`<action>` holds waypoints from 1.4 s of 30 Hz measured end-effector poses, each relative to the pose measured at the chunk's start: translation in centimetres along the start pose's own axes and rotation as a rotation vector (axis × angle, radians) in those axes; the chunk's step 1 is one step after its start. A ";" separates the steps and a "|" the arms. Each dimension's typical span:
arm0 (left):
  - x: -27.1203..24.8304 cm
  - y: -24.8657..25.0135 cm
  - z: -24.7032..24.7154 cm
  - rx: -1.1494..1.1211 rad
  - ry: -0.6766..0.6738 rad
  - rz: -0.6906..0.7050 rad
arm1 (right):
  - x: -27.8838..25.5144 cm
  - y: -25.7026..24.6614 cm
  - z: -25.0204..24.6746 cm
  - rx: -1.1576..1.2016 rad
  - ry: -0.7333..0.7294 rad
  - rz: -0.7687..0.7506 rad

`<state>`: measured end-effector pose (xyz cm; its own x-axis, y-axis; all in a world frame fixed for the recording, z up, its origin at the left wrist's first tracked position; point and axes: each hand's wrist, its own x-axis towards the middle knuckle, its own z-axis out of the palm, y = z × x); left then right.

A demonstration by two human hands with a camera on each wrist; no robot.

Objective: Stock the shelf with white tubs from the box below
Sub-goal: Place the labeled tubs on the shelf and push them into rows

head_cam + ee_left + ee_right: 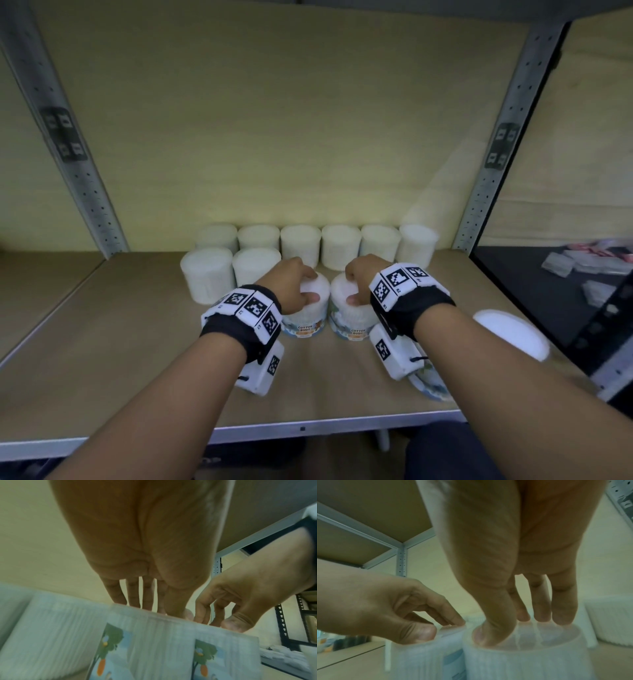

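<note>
White tubs stand on the shelf (102, 359) in two rows. Back row: six tubs against the rear panel (274, 120), side by side, the rightmost tub (418, 245) next to the right upright (500, 164). Front row: two tubs at left, the outer one (207, 277) and its neighbour (255, 269) touching or nearly so.

Two further tubs stand upright in front of these, close together, labels reading "COTTON BUDS" facing the camera. Left hand (291, 291) is over the left labelled tub (305, 318); its grip is clamped on the top rim, thumb on the near edge, fingers (132, 592) reaching down over the far edge. Right hand (359, 281) holds the right labelled tub (349, 322) likewise: thumb on the near part of the lid, fingers (559, 608) pressed on the far part, as the right wrist view confirms. Both tubs sit with bases on the shelf board, as far as the head view shows.

Each wrist carries a black band with white coded marker blocks, left band (246, 308) and right band (404, 284).

A white lid-like disc (510, 334) lies near the shelf's right edge, well apart from the held tubs; its nature cannot be determined. Another labelled item (431, 387) lies partly hidden beneath the right wrist unit. Blurred packets (582, 267) are visible on the neighbouring dark shelf at right.
</note>
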<state>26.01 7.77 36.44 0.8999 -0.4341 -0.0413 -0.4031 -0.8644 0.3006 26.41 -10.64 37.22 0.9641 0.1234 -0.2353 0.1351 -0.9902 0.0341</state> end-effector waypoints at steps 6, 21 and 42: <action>-3.4 0.8 0.4 -0.009 0.026 0.020 | -3.9 -1.0 -0.1 0.003 0.001 0.000; -9.0 2.8 1.2 -0.031 0.075 0.043 | -11.2 -1.7 0.8 0.118 -0.002 -0.020; -10.0 3.1 1.3 -0.241 0.219 -0.014 | -13.2 -1.3 -0.5 0.230 0.013 -0.025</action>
<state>15.51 9.09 36.54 0.9299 -0.3356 0.1508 -0.3634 -0.7736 0.5192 13.62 -10.93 40.79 0.9640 0.1479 -0.2208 0.1053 -0.9754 -0.1939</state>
